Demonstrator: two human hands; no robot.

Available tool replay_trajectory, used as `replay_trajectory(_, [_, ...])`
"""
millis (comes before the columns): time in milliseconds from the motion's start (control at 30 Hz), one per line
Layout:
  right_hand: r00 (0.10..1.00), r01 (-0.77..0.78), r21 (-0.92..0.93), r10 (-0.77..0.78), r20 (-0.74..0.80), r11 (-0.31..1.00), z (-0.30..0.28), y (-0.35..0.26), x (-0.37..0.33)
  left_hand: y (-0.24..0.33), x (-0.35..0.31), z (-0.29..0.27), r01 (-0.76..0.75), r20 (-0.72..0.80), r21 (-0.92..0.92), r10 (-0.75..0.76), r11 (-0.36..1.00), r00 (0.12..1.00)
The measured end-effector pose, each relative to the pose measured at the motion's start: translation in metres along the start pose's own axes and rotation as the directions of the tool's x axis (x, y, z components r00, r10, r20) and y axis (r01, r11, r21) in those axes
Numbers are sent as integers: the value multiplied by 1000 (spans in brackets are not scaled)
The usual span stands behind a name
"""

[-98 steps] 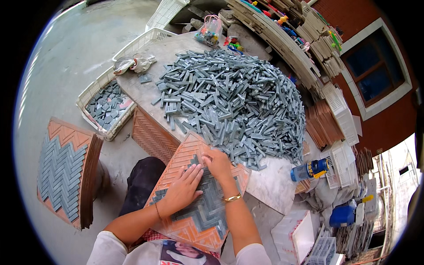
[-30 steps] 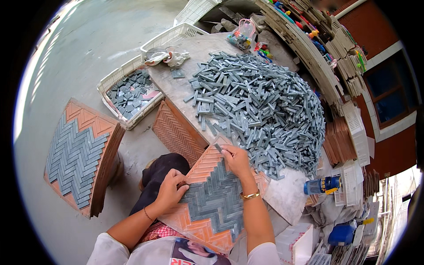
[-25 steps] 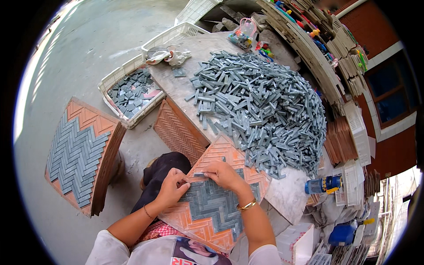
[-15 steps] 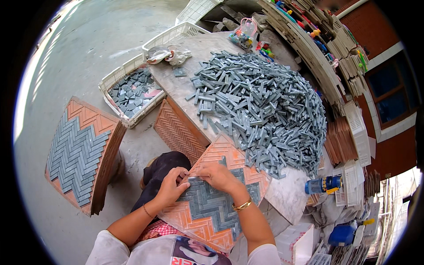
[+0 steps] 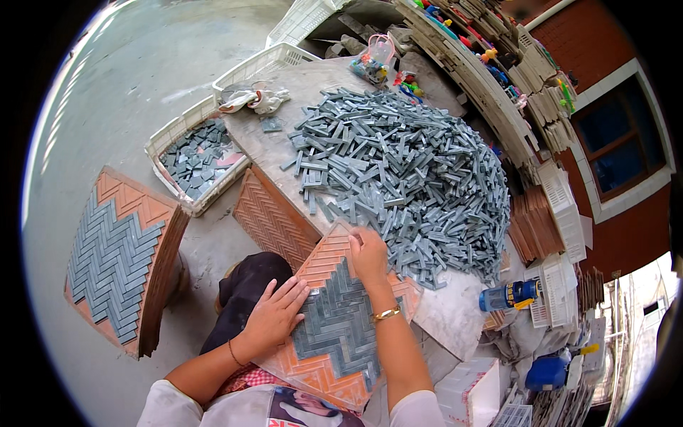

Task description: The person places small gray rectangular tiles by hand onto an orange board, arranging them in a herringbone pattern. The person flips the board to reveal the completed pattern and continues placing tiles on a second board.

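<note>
An orange herringbone mould (image 5: 334, 249) lies tilted across my lap, its far corner by the table. Grey strip tiles (image 5: 334, 320) fill the middle of its grooves in a zigzag, while grooves at the far and near ends show bare orange. My left hand (image 5: 279, 313) rests flat on the mould's left side, fingers stretched out beside the tiles. Over the mould's far part is my right hand (image 5: 370, 257), its fingers curled together; whatever they may hold is hidden. Beyond it, a large heap of loose grey strip tiles (image 5: 413, 185) covers the pale tabletop (image 5: 455, 313).
On the left stands a stack of moulds, the top one tiled (image 5: 117, 260). A white crate (image 5: 153, 153) holds square grey pieces. Another orange mould (image 5: 274, 213) leans against the table. Gloves (image 5: 260, 98) lie at the far corner, and a blue bottle (image 5: 509, 295) stands out on the right.
My hands have parted. The left has flattened onto the mould's left side; the right has moved away from it, up and right toward the tile heap. The whole view has shifted slightly.
</note>
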State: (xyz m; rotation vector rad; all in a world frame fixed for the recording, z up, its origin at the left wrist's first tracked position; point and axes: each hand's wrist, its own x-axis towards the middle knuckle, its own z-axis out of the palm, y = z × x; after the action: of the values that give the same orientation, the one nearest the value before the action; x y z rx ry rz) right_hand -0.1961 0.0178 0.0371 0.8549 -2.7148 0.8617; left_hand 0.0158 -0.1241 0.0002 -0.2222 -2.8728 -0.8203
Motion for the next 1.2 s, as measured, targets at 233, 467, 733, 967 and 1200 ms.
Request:
replay_trajectory(233, [960, -270, -119, 276, 39, 956, 3, 30, 22, 7, 0, -5, 10, -9, 1, -10, 1000, 1000])
replay_trajectory(467, [921, -48, 290, -70, 383, 956, -8, 6, -6, 15, -8, -8, 30, -18, 45, -30, 999, 999])
replay_trajectory(733, [753, 319, 266, -413, 512, 910, -6, -18, -31, 20, -26, -11, 59, 40, 46, -60, 997, 997])
replay_trajectory(967, [760, 210, 304, -351, 547, 929, 2, -32, -36, 24, -29, -8, 67, 30, 118, -71, 991, 997])
replay_trajectory(1200, [823, 281, 325, -401, 402, 903, 3, -28, -44, 15, -8, -16, 82, -22, 41, -81, 996, 996])
